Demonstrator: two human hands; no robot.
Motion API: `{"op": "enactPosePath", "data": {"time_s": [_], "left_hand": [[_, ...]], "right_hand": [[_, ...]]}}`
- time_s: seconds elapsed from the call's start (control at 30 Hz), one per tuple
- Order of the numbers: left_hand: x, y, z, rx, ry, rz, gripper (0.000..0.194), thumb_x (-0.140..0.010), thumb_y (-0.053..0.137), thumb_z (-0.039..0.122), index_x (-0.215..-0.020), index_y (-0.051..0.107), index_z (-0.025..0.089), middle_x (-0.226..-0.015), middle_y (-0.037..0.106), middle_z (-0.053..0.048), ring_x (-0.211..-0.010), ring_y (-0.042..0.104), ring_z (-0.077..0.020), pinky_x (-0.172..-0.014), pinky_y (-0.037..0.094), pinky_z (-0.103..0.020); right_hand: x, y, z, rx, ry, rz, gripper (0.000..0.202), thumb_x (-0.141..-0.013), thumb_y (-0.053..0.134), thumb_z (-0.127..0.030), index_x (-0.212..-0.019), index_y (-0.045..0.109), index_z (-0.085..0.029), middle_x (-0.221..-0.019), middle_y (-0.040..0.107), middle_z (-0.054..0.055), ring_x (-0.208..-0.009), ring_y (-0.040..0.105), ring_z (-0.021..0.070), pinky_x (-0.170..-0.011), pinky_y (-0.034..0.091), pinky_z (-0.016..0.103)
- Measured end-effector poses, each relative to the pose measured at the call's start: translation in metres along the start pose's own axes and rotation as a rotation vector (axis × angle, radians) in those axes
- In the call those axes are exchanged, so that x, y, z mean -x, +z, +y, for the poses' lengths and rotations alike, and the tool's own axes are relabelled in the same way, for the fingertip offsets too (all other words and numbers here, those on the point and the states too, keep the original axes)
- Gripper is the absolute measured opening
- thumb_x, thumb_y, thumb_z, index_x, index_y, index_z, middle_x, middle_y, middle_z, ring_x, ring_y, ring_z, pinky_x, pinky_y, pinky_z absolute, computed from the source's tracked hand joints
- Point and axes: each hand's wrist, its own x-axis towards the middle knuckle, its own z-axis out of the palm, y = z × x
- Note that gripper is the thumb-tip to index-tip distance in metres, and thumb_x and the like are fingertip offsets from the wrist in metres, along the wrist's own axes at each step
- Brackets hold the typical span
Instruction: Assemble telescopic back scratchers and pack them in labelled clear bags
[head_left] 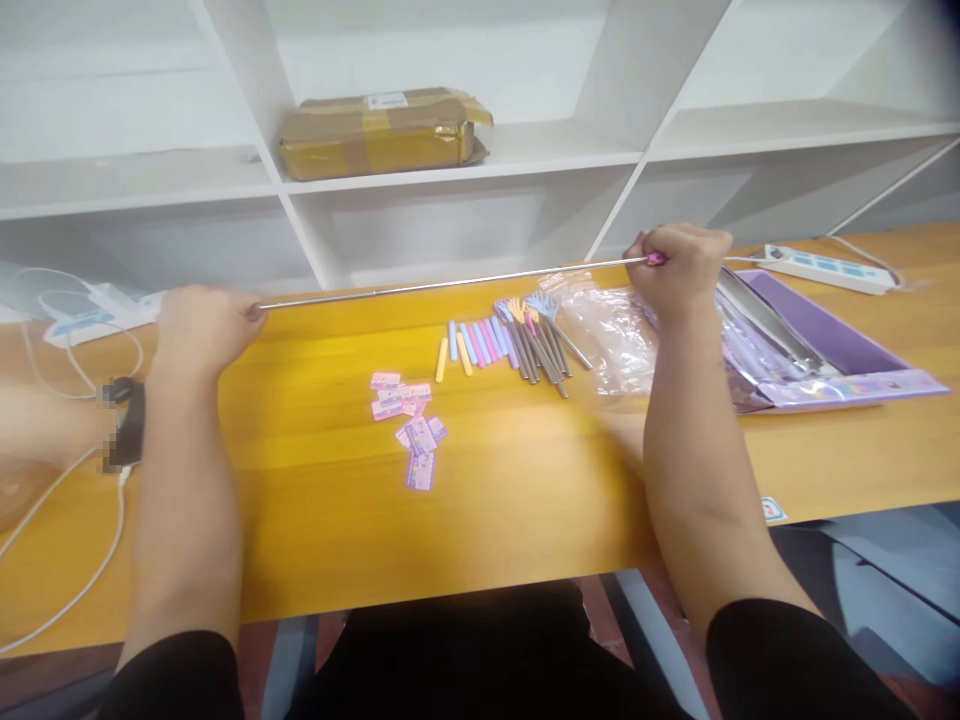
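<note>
A long, thin telescopic back scratcher (450, 284) is stretched out between my two fists, above the table. My left hand (204, 325) is closed round its left end. At the other end my right hand (682, 262) grips it, with a bit of pink showing at the fist; the rest of that end is hidden. Below lies a bunch of collapsed back scratchers (536, 345) with blue, orange and pink hand-shaped heads. Beside them is a row of pastel sticks (480, 343). Small pink and purple printed cards (420, 437) lie in loose piles on the wooden table (322, 520).
Clear plastic bags (611, 335) lie near my right forearm, beside an open purple box (817, 320). Power strips (829, 268) sit at the back right and back left. A dark device with white cables (131, 425) is by my left forearm. A taped parcel (379, 135) rests on the shelf.
</note>
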Motion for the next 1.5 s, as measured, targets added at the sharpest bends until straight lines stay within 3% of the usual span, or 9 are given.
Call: {"op": "enactPosePath", "data": {"time_s": [0.23, 0.47, 0.83, 0.97, 1.2, 1.5], "left_hand": [[0.003, -0.005, 0.010, -0.023, -0.001, 0.002, 0.034, -0.099, 0.046, 0.029, -0.093, 0.077, 0.019, -0.081, 0.067, -0.007, -0.070, 0.039, -0.0190, -0.069, 0.022, -0.030], [0.003, -0.006, 0.010, 0.001, -0.024, -0.006, 0.037, -0.100, 0.047, 0.030, -0.102, 0.081, 0.018, -0.089, 0.074, -0.009, -0.080, 0.054, -0.0210, -0.072, 0.024, -0.032], [0.002, -0.010, 0.010, 0.010, -0.019, -0.004, 0.034, -0.098, 0.047, 0.029, -0.097, 0.080, 0.019, -0.089, 0.076, -0.010, -0.083, 0.061, -0.0246, -0.073, 0.030, -0.033], [0.003, -0.014, 0.030, 0.002, 0.013, -0.033, 0.036, -0.097, 0.048, 0.028, -0.102, 0.083, 0.019, -0.095, 0.079, -0.014, -0.090, 0.069, -0.0304, -0.075, 0.038, -0.036], [0.002, -0.002, 0.087, 0.146, 0.097, -0.084, 0.037, -0.100, 0.047, 0.025, -0.102, 0.084, 0.023, -0.091, 0.079, -0.015, -0.094, 0.077, -0.0342, -0.077, 0.045, -0.039], [0.003, -0.002, 0.096, 0.096, 0.097, -0.111, 0.041, -0.100, 0.044, 0.027, -0.105, 0.084, 0.022, -0.090, 0.079, -0.017, -0.093, 0.078, -0.0365, -0.073, 0.042, -0.039]], "right_hand": [[-0.002, -0.005, -0.001, -0.028, 0.037, -0.013, 0.059, -0.093, 0.060, -0.013, -0.056, 0.017, -0.029, -0.057, 0.029, -0.004, -0.063, 0.034, 0.0162, -0.072, 0.035, 0.033], [-0.004, -0.006, 0.000, -0.029, 0.057, -0.011, 0.061, -0.090, 0.063, -0.010, -0.056, 0.016, -0.030, -0.057, 0.028, -0.004, -0.063, 0.034, 0.0159, -0.071, 0.035, 0.034], [-0.003, 0.003, 0.014, -0.098, -0.072, 0.062, 0.055, -0.088, 0.059, -0.012, -0.058, 0.016, -0.030, -0.056, 0.030, -0.003, -0.060, 0.033, 0.0155, -0.067, 0.036, 0.034], [-0.001, 0.016, 0.004, -0.131, -0.179, 0.054, 0.047, -0.083, 0.061, -0.014, -0.059, 0.023, -0.027, -0.058, 0.040, 0.000, -0.063, 0.040, 0.0164, -0.068, 0.037, 0.033], [0.010, 0.050, -0.046, -0.233, -0.329, -0.091, 0.027, -0.081, 0.060, -0.018, -0.064, 0.041, -0.025, -0.067, 0.060, 0.005, -0.072, 0.058, 0.0221, -0.073, 0.044, 0.035], [0.013, 0.047, -0.053, -0.242, -0.265, -0.160, 0.029, -0.085, 0.058, -0.018, -0.065, 0.038, -0.026, -0.073, 0.065, 0.007, -0.076, 0.061, 0.0251, -0.073, 0.044, 0.037]]}}
